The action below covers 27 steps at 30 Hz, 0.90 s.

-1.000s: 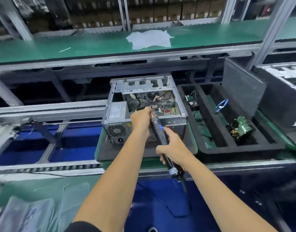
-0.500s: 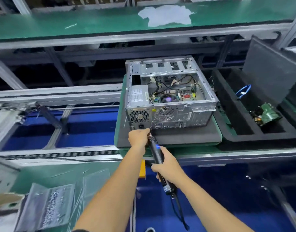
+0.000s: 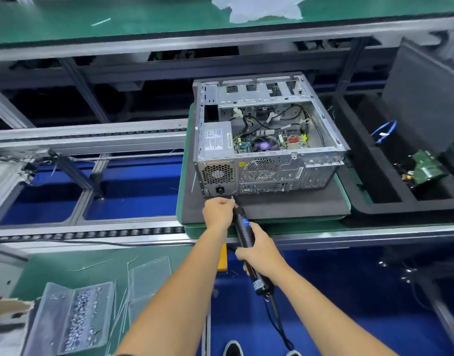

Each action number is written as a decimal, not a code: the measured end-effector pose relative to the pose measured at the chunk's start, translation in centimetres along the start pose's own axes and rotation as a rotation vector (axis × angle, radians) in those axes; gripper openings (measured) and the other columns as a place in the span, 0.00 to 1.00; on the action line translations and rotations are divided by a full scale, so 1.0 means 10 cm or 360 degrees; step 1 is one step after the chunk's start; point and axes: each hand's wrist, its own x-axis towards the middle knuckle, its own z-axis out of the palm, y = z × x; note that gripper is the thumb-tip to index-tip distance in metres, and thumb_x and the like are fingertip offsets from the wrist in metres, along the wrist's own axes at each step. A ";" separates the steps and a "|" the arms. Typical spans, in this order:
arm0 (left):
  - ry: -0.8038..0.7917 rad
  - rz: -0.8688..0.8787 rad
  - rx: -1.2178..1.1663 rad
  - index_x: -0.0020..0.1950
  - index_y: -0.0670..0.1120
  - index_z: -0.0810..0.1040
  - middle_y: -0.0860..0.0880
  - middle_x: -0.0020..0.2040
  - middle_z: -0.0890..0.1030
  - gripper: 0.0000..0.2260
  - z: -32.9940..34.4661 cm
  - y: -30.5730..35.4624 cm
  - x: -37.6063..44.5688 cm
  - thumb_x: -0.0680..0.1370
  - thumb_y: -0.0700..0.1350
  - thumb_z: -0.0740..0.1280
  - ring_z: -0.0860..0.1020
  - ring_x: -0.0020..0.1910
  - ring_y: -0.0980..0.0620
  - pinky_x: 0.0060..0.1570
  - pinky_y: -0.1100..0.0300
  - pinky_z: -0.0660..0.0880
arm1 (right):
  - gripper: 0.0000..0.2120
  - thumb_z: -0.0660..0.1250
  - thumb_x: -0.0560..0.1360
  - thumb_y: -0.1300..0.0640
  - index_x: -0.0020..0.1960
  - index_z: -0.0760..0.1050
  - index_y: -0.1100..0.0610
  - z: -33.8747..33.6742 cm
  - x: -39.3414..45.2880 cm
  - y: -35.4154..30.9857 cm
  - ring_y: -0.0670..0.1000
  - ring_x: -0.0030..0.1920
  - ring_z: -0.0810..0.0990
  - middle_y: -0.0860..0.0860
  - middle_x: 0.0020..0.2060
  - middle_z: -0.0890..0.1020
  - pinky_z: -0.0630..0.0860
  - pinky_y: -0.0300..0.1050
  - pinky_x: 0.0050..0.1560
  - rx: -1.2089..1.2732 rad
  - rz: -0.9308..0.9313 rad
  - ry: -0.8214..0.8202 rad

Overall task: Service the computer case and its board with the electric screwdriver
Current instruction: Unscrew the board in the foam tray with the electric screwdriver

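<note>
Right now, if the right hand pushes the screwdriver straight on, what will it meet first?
Probably the computer case, at its lower rear edge; the tip of the screwdriver in the right hand looks almost there, though depth is unclear.

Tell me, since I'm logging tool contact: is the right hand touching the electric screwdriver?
Touching. The head view shows the right hand with its fingers wrapped round the electric screwdriver at mid-body, no gap visible.
</note>
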 end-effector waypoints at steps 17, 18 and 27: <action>0.0053 0.0062 0.0299 0.36 0.49 0.80 0.52 0.33 0.78 0.09 0.11 -0.04 0.15 0.75 0.49 0.68 0.75 0.35 0.52 0.36 0.61 0.67 | 0.30 0.71 0.69 0.64 0.67 0.64 0.49 -0.07 0.13 0.02 0.53 0.32 0.79 0.59 0.49 0.78 0.81 0.48 0.35 0.0033 0.0020 -0.0010; 0.0057 0.0064 0.0299 0.36 0.49 0.80 0.52 0.33 0.78 0.08 0.11 -0.05 0.15 0.75 0.49 0.68 0.75 0.35 0.52 0.36 0.61 0.67 | 0.30 0.71 0.69 0.64 0.67 0.64 0.49 -0.07 0.13 0.01 0.53 0.32 0.79 0.59 0.49 0.78 0.81 0.49 0.36 0.0035 0.0016 -0.0013; 0.0050 0.0069 0.0276 0.43 0.46 0.84 0.50 0.36 0.80 0.07 0.12 -0.05 0.17 0.74 0.48 0.69 0.76 0.38 0.49 0.38 0.61 0.68 | 0.26 0.71 0.69 0.65 0.62 0.66 0.49 -0.09 0.11 -0.03 0.53 0.31 0.78 0.57 0.45 0.77 0.79 0.47 0.34 0.0086 0.0029 -0.0038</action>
